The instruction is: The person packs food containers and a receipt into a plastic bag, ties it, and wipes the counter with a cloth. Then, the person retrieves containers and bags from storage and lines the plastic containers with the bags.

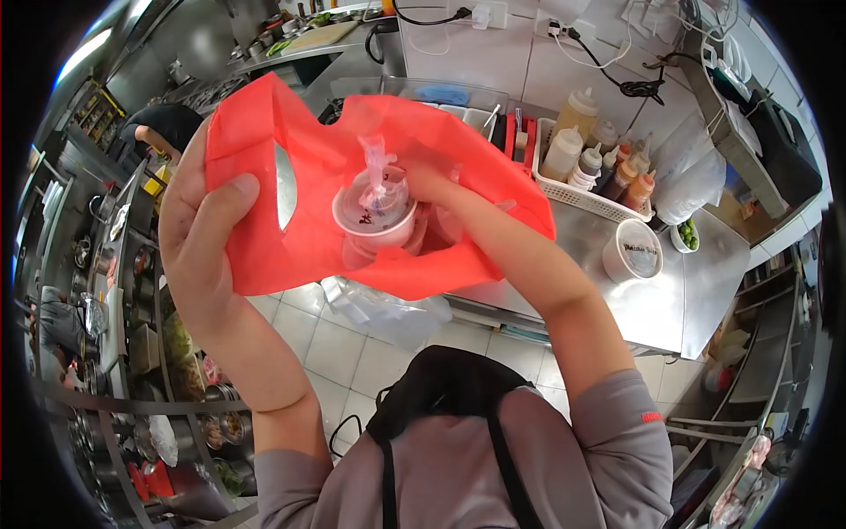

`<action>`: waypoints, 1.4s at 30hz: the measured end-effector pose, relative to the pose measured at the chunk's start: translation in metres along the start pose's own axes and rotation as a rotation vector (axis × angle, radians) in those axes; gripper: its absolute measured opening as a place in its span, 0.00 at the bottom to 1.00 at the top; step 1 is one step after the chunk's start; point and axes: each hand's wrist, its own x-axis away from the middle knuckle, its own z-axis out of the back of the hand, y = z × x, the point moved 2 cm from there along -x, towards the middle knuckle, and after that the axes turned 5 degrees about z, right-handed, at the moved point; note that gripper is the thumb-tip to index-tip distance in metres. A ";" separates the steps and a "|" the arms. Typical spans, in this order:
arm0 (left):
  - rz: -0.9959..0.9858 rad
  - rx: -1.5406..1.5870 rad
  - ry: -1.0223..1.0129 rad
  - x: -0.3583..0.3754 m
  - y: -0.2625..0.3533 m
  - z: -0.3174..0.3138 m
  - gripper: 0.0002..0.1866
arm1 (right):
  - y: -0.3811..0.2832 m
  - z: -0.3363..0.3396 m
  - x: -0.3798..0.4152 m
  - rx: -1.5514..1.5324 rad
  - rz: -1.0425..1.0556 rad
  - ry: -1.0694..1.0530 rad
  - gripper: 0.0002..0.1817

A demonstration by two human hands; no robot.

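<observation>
Set in a commercial kitchen, before a white-tiled wall (493,53) and above a stainless-steel counter (674,300). Holds up a red carrier bag (295,256) with the left hand (196,207), pinching beside the cut-out handle with the thumb in front and the fingers behind, likely to keep the mouth spread for access. Reaches into that mouth with the right hand (427,185), close against a lidded takeaway tub (376,231) within the bag, perhaps to steady it; cannot tell from the half-hidden fingers whether gripping or merely touching. On the counter, see upright squeeze bottles (561,154) grouped in a white plastic basket (599,205), probably to stop tipping, and, nearer, a labelled lidded tub (633,256). Atop the bagged tub, notice a small knotted clear pouch (379,181), seemingly laid there to stay uncrushed.
</observation>
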 end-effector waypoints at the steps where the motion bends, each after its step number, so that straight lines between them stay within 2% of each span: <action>1: -0.003 0.002 0.014 -0.001 -0.001 0.000 0.29 | -0.010 0.008 0.002 0.026 -0.072 -0.064 0.15; 3: -0.023 -0.017 0.076 -0.001 -0.002 -0.002 0.28 | -0.033 0.040 0.009 0.074 -0.229 -0.191 0.16; 6: -0.136 -0.104 0.198 -0.002 -0.001 -0.009 0.28 | -0.080 0.128 0.068 0.149 -0.029 -0.132 0.18; 8: -0.025 -0.052 0.174 0.001 -0.001 -0.003 0.28 | -0.132 0.191 0.102 0.507 -0.343 -0.347 0.18; 9: -0.013 -0.043 0.199 0.003 -0.003 -0.006 0.28 | -0.121 0.211 0.126 0.627 -0.360 -0.361 0.16; 11: -0.018 -0.023 0.240 0.005 -0.009 -0.012 0.28 | -0.127 0.260 0.159 0.445 -0.099 -0.314 0.15; 13: -0.051 0.007 0.265 0.006 -0.016 -0.021 0.29 | -0.121 0.296 0.204 -0.136 0.055 -0.053 0.13; 15: -0.097 0.040 0.278 0.004 -0.018 -0.034 0.29 | -0.087 0.330 0.256 -0.116 -0.162 0.468 0.14; 16: -0.117 0.036 0.289 0.004 -0.021 -0.029 0.29 | -0.048 0.345 0.295 0.219 -0.440 0.538 0.16; 17: -0.116 0.042 0.283 0.003 -0.021 -0.029 0.29 | 0.001 0.358 0.341 0.556 -0.715 0.591 0.18; 18: -0.116 0.048 0.278 0.002 -0.022 -0.030 0.29 | 0.075 0.353 0.399 0.615 -0.989 0.407 0.19; 20: -0.062 0.045 0.185 0.003 -0.024 -0.015 0.28 | 0.114 0.327 0.440 0.228 -1.259 0.420 0.18; 21: -0.036 0.036 0.169 0.002 -0.025 -0.010 0.28 | 0.105 0.299 0.432 -0.202 -1.212 0.612 0.17; 23: 0.014 0.018 0.136 -0.001 -0.025 0.001 0.29 | 0.097 0.274 0.417 -0.317 -1.164 0.829 0.19; 26: 0.004 -0.002 0.266 -0.003 -0.024 -0.011 0.30 | 0.098 0.270 0.414 -0.349 -1.045 0.971 0.20; 27: -0.006 0.005 0.232 -0.005 -0.025 -0.009 0.30 | 0.097 0.270 0.412 -0.305 -1.067 0.961 0.19; 30: -0.058 -0.012 0.304 -0.007 -0.023 -0.019 0.30 | 0.095 0.278 0.408 -0.194 -1.106 0.919 0.18; 31: -0.078 -0.026 0.358 -0.007 -0.021 -0.024 0.30 | 0.097 0.283 0.405 -0.218 -1.107 0.859 0.17; 34: -0.107 -0.012 0.342 -0.008 -0.028 -0.013 0.29 | 0.099 0.293 0.401 -0.264 -1.098 0.722 0.15; 36: -0.053 0.015 0.201 -0.004 -0.031 0.001 0.30 | 0.085 0.288 0.403 -0.083 -0.923 0.715 0.14; 37: -0.050 0.033 0.204 -0.001 -0.031 0.002 0.31 | 0.077 0.285 0.402 0.013 -0.825 0.703 0.14; 38: -0.047 0.051 0.207 0.002 -0.032 0.003 0.31 | 0.063 0.286 0.401 0.143 -0.827 0.712 0.14; 40: -0.027 0.100 0.192 0.008 -0.033 0.005 0.32 | 0.026 0.295 0.398 0.032 -0.677 0.832 0.14; 41: -0.033 0.123 0.182 0.010 -0.032 0.002 0.33 | 0.008 0.308 0.399 0.015 -0.651 0.809 0.13; 42: -0.039 0.146 0.173 0.012 -0.030 -0.001 0.33 | 0.004 0.328 0.404 0.335 -0.598 0.799 0.14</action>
